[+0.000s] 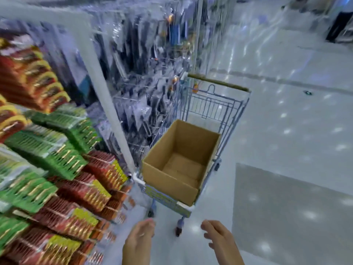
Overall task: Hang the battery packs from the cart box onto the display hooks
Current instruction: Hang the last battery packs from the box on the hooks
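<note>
Motion blur leaves no brand or label readable on anything. One open cardboard box (181,159) sits in one wire shopping cart (215,104) at frame centre; its visible interior shows only bare cardboard. Red and green battery packs (57,150) hang in dense rows across the left of the frame, too smeared to count. At the bottom edge, the left hand (138,243) and right hand (221,241) hover with relaxed, spread fingers, holding nothing.
</note>
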{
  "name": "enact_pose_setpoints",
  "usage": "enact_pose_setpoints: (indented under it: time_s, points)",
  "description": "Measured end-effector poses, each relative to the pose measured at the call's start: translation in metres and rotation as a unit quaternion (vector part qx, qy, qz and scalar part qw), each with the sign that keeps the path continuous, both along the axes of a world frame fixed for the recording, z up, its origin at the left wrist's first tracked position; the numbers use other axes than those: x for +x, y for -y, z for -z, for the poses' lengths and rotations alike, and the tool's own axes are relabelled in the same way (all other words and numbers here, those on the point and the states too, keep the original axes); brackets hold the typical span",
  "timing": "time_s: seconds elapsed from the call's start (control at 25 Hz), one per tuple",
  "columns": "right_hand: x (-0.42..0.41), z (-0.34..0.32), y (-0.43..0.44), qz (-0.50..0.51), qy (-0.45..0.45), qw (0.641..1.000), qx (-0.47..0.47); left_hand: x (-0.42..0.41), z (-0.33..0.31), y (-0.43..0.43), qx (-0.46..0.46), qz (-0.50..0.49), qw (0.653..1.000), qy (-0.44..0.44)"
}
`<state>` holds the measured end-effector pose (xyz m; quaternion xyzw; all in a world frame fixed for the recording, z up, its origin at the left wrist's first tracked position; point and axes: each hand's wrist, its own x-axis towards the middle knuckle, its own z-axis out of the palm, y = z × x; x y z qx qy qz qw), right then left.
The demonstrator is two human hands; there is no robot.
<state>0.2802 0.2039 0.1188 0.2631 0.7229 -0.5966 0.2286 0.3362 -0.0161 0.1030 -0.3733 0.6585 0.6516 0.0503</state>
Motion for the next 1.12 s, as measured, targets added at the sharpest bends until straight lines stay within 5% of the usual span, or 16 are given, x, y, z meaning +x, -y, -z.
enact_pose_setpoints:
  time_s: [0.28, 0.72, 1.12]
  points:
    - [-0.073, 0.009, -0.021, -0.021, 0.037, 0.999, 0.014, -0.085, -0.010, -0.035, 0.026, -0.063, 0.998, 0.016]
    - [-0.234, 0.008, 0.001, -0.043, 0.042, 0.995, 0.075, -0.254, 0.029, -0.013, 0.021, 0.013, 0.999, 0.022]
    - [-0.399, 0.065, 0.041, -0.278, 0.127, 0.947, 0.102, -0.321, 0.083, -0.034, 0.022, -0.221, 0.967, 0.124]
